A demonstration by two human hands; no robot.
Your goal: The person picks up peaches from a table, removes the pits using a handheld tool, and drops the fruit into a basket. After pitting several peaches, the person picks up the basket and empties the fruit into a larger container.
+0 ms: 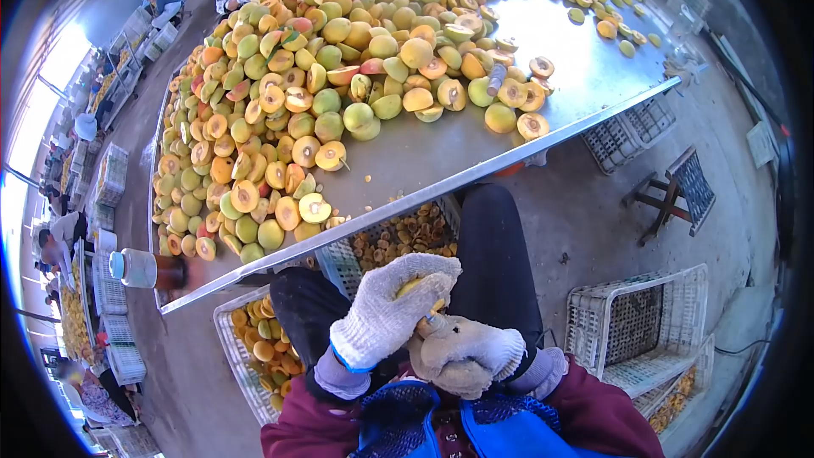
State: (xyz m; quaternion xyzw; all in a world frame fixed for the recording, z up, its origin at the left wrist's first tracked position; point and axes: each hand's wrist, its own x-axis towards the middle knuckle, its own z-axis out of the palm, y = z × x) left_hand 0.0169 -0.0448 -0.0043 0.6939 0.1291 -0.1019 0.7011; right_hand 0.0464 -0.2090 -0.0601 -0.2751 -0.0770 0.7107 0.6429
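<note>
My left hand (394, 309), in a pale knitted glove, is closed around a yellow peach piece (409, 287), mostly hidden by the fingers. Just below and to the right, my right hand (471, 352), in a dirtier glove, is closed on a small tool (434, 320) whose short end points at the fruit. The tool's exact kind is hidden by the fingers. Both hands meet above my lap. Beyond them, a metal table (407, 157) carries a big heap of whole and halved peaches (339, 59), many cut faces showing the stone.
Under the table edge, a crate (339, 265) holds brown pits and scraps. A crate of orange peach halves (222, 322) stands by my left leg. White crates (585, 331) and a folding stool (678, 191) are at right. A jar (140, 270) sits at the table's left corner. Other people work beyond.
</note>
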